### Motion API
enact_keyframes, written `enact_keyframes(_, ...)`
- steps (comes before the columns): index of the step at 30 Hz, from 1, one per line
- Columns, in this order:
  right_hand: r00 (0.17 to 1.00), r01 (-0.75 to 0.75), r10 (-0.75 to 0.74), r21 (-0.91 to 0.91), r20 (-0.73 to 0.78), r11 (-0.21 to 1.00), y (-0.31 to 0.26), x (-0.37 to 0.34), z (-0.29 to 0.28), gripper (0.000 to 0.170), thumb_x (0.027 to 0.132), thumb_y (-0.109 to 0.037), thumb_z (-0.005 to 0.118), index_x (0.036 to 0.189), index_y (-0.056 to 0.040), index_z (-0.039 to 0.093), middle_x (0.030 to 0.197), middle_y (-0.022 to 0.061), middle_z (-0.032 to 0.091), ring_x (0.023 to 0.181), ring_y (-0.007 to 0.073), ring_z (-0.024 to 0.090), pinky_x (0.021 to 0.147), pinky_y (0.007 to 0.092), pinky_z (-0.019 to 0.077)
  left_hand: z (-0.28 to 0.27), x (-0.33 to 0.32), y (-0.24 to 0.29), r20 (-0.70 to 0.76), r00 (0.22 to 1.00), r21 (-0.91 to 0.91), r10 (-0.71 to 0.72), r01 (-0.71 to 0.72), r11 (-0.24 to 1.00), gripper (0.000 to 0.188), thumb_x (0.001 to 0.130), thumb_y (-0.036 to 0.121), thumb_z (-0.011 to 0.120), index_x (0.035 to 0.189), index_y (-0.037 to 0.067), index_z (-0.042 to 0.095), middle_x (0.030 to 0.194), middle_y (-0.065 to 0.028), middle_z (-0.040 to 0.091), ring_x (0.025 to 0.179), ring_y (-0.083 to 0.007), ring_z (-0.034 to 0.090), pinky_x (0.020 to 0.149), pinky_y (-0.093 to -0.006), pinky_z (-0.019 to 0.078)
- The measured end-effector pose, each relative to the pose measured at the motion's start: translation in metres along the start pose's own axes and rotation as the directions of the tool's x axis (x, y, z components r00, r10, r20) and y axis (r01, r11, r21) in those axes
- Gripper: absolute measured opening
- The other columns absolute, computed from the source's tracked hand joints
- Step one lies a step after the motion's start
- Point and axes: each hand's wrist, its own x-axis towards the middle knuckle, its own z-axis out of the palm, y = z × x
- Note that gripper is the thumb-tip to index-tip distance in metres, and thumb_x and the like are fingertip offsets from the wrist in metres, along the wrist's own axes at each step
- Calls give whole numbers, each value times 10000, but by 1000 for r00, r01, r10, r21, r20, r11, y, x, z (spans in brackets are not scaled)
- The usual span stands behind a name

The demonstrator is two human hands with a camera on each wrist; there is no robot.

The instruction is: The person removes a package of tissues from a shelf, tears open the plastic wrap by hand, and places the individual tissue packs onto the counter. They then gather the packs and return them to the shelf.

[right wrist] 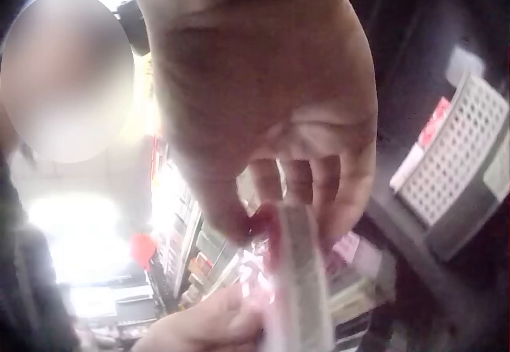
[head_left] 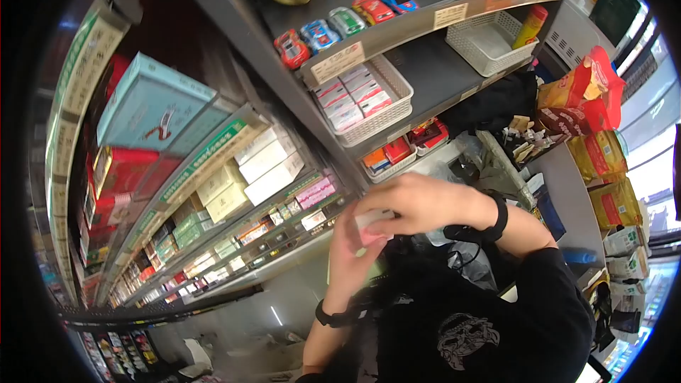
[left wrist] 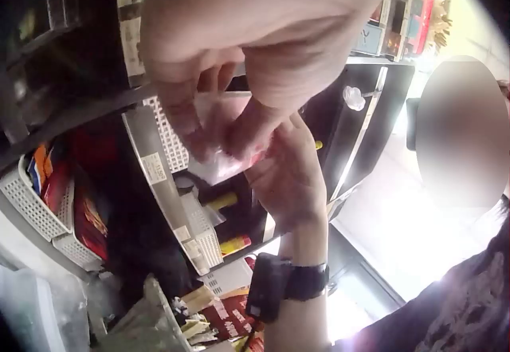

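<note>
A small white and pink packet (head_left: 372,225), shiny like film in the right wrist view, is held between both hands in front of the chest. The left hand (head_left: 349,252) grips it from the lower left in the head view. From the upper right, the right hand (head_left: 415,206) pinches its edge with thumb and fingers. In the left wrist view the left hand's (left wrist: 255,41) fingers curl over the packet (left wrist: 221,133). The right wrist view shows the packet (right wrist: 299,280) edge-on below the right hand's (right wrist: 271,105) fingertips. Its print is too blurred to read.
A white basket (head_left: 406,108) of similar small boxes sits on the grey shelf ahead, below toy cars (head_left: 347,21). Another basket (head_left: 472,57) holds a yellow bottle. Shelves of boxed goods (head_left: 159,110) line the left; snack bags (head_left: 603,159) stand at the right.
</note>
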Motion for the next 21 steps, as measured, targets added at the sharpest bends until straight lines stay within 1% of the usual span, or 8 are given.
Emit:
enact_keyframes(3, 994, 27, -25, 19, -104, 999, 1, -8, 0, 388, 887, -203, 758, 1224, -42, 651, 1140, 166, 675, 987, 402, 664, 810, 449, 564, -1, 4, -14, 5, 996, 38, 88, -89, 995, 798, 887, -62, 738, 1552, 13, 303, 1483, -212, 500, 1278, -280, 610, 1055, -400, 528)
enact_keyframes(4, 994, 45, -47, -21, -99, 999, 3, -10, -3, 396, 870, -188, 768, 1217, -37, 651, 1140, 150, 682, 986, 359, 688, 787, 434, 567, -2, 2, -10, 7, 1000, 33, -5, 5, 999, 783, 880, -51, 751, 1533, 12, 322, 1490, -193, 500, 1326, -284, 573, 1078, -411, 511)
enact_keyframes(7, 965, -69, 63, -15, -254, 998, 18, -17, -43, 420, 845, -147, 774, 1221, -32, 627, 1130, 131, 684, 930, 288, 704, 762, 397, 566, 13, 3, -2, -91, 992, 26, 83, -81, 996, 709, 911, 4, 740, 1506, 9, 355, 1457, -161, 540, 1343, -280, 559, 1072, -407, 508)
enact_keyframes(9, 746, -227, 152, -32, -648, 973, 28, -17, -77, 438, 818, -111, 776, 1214, -22, 610, 1056, 122, 687, 852, 231, 687, 739, 367, 559, 2, 1, -10, 32, 999, 54, 1, -3, 999, 667, 938, 12, 702, 1513, 46, 364, 1411, -131, 565, 1300, -262, 576, 1070, -386, 501)
enact_keyframes(12, 509, -392, 202, -17, -837, 920, 64, 0, -90, 415, 804, -98, 779, 1171, -10, 605, 933, 154, 663, 787, 251, 673, 715, 364, 551, -9, -4, -25, 156, 984, 112, -89, 72, 991, 582, 968, 66, 682, 1483, 25, 413, 1380, -130, 595, 1268, -246, 600, 1020, -364, 515)
enact_keyframes(16, 600, -444, 118, -207, -791, 871, 106, 26, -69, 338, 858, -204, 752, 1119, -18, 646, 967, 221, 683, 888, 413, 670, 794, 479, 550, -2, -7, -14, 183, 977, 123, -108, 86, 989, 495, 981, 77, 669, 1432, 2, 479, 1345, -136, 620, 1226, -233, 622, 998, -349, 518)
enact_keyframes(19, 677, -567, 294, -224, -675, 793, 110, 37, -71, 240, 937, -241, 668, 1032, -23, 699, 918, 223, 699, 899, 417, 662, 803, 487, 544, -5, -10, -14, 157, 981, 113, -116, 99, 989, 479, 984, 77, 666, 1422, 2, 490, 1330, -137, 630, 1217, -235, 628, 1003, -351, 516)
enact_keyframes(21, 663, -546, 182, -302, -726, 781, 116, 37, -69, 256, 990, -257, 589, 986, -46, 734, 897, 222, 714, 902, 423, 657, 828, 502, 544, -11, -12, -16, 142, 982, 114, -127, 112, 987, 471, 984, 79, 666, 1417, 3, 496, 1324, -139, 634, 1215, -237, 631, 1007, -354, 515)
